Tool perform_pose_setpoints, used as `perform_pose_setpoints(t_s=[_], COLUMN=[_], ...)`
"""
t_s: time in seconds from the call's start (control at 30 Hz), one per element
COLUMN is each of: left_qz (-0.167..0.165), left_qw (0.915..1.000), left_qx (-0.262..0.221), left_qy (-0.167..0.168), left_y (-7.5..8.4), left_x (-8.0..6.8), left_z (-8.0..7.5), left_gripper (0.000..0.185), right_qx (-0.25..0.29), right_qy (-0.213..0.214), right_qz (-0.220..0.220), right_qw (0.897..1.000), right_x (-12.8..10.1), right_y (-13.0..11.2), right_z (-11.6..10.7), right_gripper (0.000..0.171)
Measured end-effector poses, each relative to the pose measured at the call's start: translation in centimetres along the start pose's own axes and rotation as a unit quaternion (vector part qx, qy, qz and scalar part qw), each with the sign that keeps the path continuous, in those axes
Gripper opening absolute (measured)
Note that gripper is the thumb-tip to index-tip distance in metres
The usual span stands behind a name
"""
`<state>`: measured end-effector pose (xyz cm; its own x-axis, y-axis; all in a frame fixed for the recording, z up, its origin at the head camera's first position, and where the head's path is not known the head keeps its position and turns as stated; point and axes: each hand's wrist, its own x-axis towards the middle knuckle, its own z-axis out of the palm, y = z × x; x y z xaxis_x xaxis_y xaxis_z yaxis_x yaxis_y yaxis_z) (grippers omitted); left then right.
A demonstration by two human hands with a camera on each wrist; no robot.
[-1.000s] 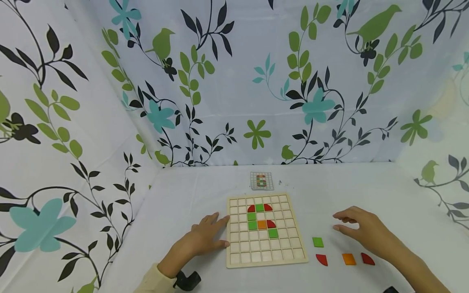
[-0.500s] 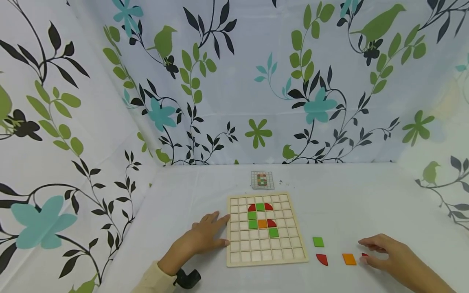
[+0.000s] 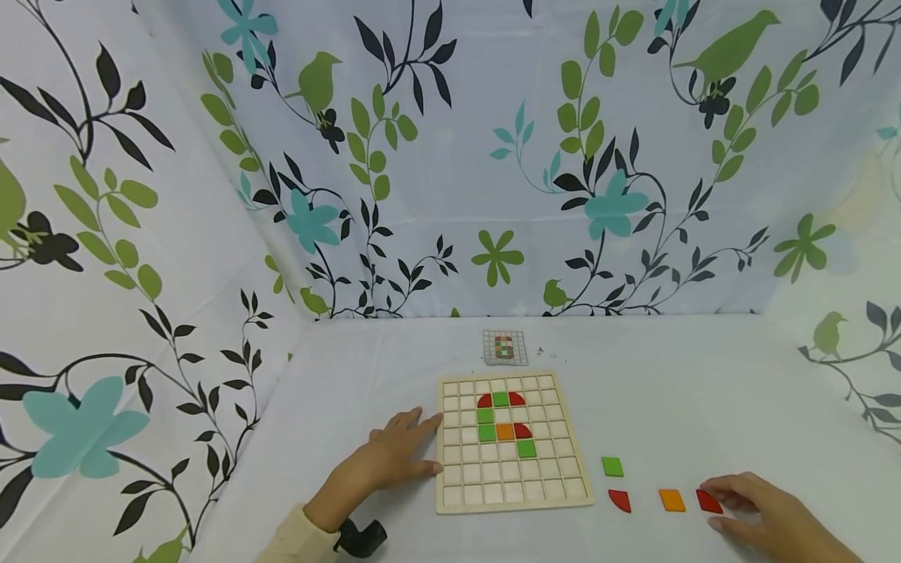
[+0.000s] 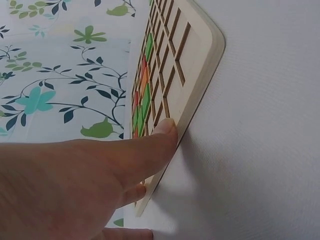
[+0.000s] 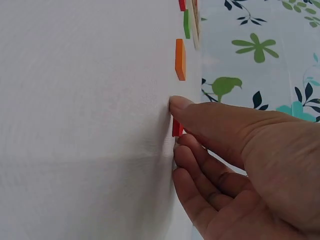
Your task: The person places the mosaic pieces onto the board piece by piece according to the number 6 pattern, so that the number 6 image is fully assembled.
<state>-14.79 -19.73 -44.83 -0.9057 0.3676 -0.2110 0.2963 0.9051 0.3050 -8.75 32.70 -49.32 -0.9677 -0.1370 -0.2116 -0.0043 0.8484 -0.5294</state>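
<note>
Red quarter-round tile [image 3: 708,501] lies flat on the white tabletop [image 3: 669,391], right at the tips of the right hand [image 3: 763,516], whose fingers [image 5: 200,112] curl onto it; the wrist view shows the forefinger tip on the cloth just beyond the tile and the other fingers bent beneath it, so the hand appears to be pinching its edges, though I cannot tell whether the grasp is complete. Judging by its look, the tile is a thin, stiff, light chip, probably smooth-faced and apt to slide on the cloth, so the thin edges, taken between thumb and forefinger, look like the place to hold it. Beyond the fingertips, toward the board, three more loose pieces lie well apart: one orange square [image 3: 672,500], one second red quarter-round [image 3: 619,500] and one green square [image 3: 612,466]. The left hand [image 3: 390,461] rests with straight, relaxed fingers, the fingertips [image 4: 165,130] touching the near edge of the wooden grid board [image 3: 563,500] and grasping nothing. Seated in the board past those fingertips are four green squares, three red quarter-rounds and one orange square. One small pattern card [image 3: 504,347] lies beyond the board's far edge.
</note>
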Motion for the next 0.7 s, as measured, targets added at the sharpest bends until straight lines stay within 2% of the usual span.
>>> perform_pose_setpoints(t_s=[0.43,0.7], left_qz=[-0.006,-0.005], left_qw=[0.9999,1.0000], left_qx=[-0.010,-0.007], left_qy=[-0.003,-0.003], left_y=[0.25,0.35], left_x=[-0.22,-0.18], left_z=[0.02,-0.10], left_gripper=[0.076,0.076], right_qx=[-0.021,-0.014], right_qy=[0.046,0.043], right_qz=[-0.031,-0.026], right_qw=[0.998,0.999], right_x=[-0.28,-0.02], right_y=[0.11,0.24], right_z=[0.37,0.52], right_gripper=[0.035,0.035])
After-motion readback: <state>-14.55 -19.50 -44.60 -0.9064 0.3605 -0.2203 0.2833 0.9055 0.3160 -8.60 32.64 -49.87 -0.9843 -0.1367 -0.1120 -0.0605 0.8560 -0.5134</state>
